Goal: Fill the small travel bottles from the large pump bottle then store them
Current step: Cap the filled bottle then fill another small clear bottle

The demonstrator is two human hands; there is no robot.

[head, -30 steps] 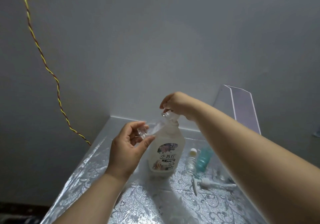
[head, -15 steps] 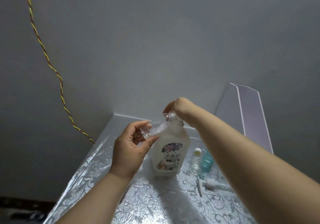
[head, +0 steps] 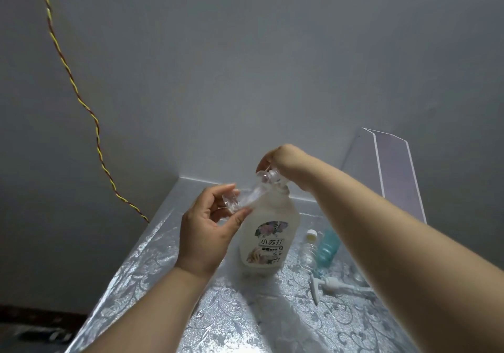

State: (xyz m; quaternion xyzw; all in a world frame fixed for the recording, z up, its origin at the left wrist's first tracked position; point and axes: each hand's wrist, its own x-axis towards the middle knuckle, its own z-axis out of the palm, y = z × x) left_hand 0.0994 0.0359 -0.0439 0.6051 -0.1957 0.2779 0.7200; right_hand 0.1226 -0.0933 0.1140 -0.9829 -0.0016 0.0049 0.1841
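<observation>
The large pump bottle [head: 268, 232] stands upright on the table [head: 163, 271], whose cover is a silvery, glittering sheet embossed with scrolls and leaves. The bottle is milky, translucent plastic with rounded shoulders, a short neck and a floral paper label. Its pump is off. The white pump head [head: 330, 284] lies on its side at about 4 o'clock from the bottle, its long dip tube running on toward 3 o'clock. The left hand [head: 207, 232], at 9 o'clock from the bottle, pinches the base end of a small clear travel bottle [head: 245, 197] between its bent thumb and curled fingers. That glassy little bottle is tilted, with its far end rising toward 1 o'clock to meet the big bottle's neck. The right hand [head: 283, 159] sits at 12 o'clock over that neck, fingers bent down and closed around its top. The fingertips crowd the meeting point, so whether they also clasp the small bottle's mouth cannot be told. At 3 o'clock from the large bottle, close together, stand a clear ribbed bottle [head: 309, 251] with a white cap and a teal ribbed bottle [head: 328, 246]. A smooth white panel [head: 392, 175] leans on the matte grey wall at 2 o'clock. A twisted yellow-and-red cord [head: 71, 80] hangs down the wall at 10 o'clock.
</observation>
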